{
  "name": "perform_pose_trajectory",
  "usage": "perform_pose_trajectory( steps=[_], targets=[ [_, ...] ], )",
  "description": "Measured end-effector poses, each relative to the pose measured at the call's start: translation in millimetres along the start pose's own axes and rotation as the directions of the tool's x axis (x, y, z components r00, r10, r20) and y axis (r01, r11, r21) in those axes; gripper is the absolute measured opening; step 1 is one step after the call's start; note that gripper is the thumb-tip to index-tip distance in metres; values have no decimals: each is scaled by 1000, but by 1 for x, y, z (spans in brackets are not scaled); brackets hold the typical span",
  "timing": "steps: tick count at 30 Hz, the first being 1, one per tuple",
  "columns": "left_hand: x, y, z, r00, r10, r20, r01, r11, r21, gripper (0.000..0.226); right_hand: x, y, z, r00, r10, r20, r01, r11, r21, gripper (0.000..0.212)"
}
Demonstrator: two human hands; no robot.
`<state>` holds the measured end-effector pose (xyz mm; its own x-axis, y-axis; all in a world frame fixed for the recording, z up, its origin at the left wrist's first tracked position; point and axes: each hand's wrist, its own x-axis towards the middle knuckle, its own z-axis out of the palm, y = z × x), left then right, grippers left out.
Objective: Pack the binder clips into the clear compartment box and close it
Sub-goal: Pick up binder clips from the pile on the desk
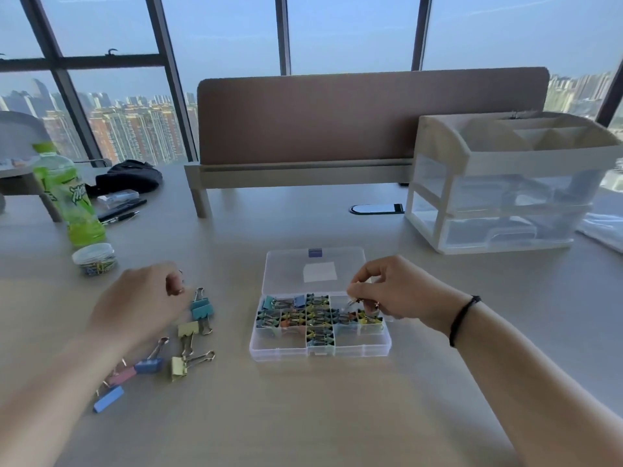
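The clear compartment box (320, 326) lies open mid-desk (303, 416) (lid (315, 269) flat behind). Right hand (387, 291) pinches a small binder clip (353, 302) over its right compartments; left hand (145, 301), fingers curled, whether holding anything I cannot tell, hovers by loose binder clips (188, 332) on bare desk left.

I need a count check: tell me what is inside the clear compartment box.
The clear plastic compartment box holds small coloured binder clips in its far and middle cells; near corner cells look empty. The right hand covers part of the far-right cell.
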<state>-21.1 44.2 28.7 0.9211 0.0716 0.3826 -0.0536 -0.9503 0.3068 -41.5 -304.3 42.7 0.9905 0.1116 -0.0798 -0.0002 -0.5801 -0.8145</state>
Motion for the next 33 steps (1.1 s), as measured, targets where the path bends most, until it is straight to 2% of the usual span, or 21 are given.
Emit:
perform_pose_trajectory(
  steps=[4,6,9,12,16,22,27,33],
  targets=[
    [4,48,-5,990,110,-92,-126,973,-196,30,2,1,2,1000,2,-6,-2,999,-35,18],
    [5,80,-2,980,200,-11,-193,932,-307,30,3,3,2,1000,5,-15,-6,1000,-19,18],
    [3,125,11,914,370,166,-246,831,-498,28,5,6,-1,999,9,-47,-6,997,75,16],
    [5,150,32,876,429,220,-229,772,-593,19,8,8,-5,995,19,-95,4,972,234,10],
    [8,157,50,867,447,221,-237,759,-606,13,10,9,-6,989,7,-147,42,946,323,10],
    [2,145,58,886,436,158,-262,753,-604,17,10,7,-4,980,58,-189,18,926,378,16],
    [-5,137,58,884,461,75,-362,777,-514,17,11,9,0,953,20,-303,-3,998,55,23],
    [-8,134,66,861,508,33,-448,786,-426,16,8,7,6,947,-44,-319,31,999,-44,28]
  ],
)
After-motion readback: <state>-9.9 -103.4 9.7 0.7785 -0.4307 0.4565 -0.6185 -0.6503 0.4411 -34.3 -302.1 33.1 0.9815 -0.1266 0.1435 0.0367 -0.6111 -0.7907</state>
